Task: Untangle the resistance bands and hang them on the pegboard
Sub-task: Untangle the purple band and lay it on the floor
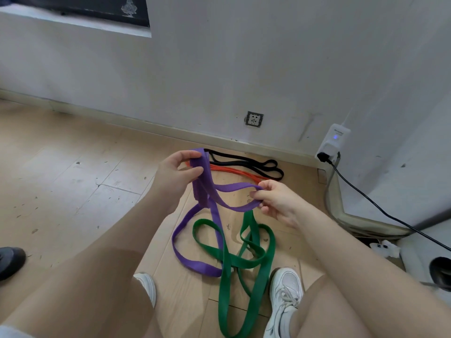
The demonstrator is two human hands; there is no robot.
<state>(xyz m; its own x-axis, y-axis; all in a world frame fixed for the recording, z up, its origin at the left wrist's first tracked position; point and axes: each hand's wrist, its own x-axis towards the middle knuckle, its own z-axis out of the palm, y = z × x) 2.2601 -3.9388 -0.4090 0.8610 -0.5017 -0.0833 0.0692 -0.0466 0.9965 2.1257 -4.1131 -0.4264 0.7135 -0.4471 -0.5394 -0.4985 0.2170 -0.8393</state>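
Note:
A purple band (202, 184) is lifted off the wooden floor. My left hand (177, 173) pinches its upper fold between thumb and fingers. My right hand (275, 198) grips a loop of the same purple band further right. The rest of the purple band drops to the floor and crosses a wide green band (246, 259) lying in loops between my feet. An orange band (241, 173) and a black band (251, 164) lie stretched on the floor near the skirting. No pegboard is in view.
A white wall with a socket (254, 119) stands ahead. A plugged-in adapter (333, 142) with a black cable (380, 208) is at the right. My white shoes (284, 296) flank the bands. A dark shoe (9, 262) sits at the left edge.

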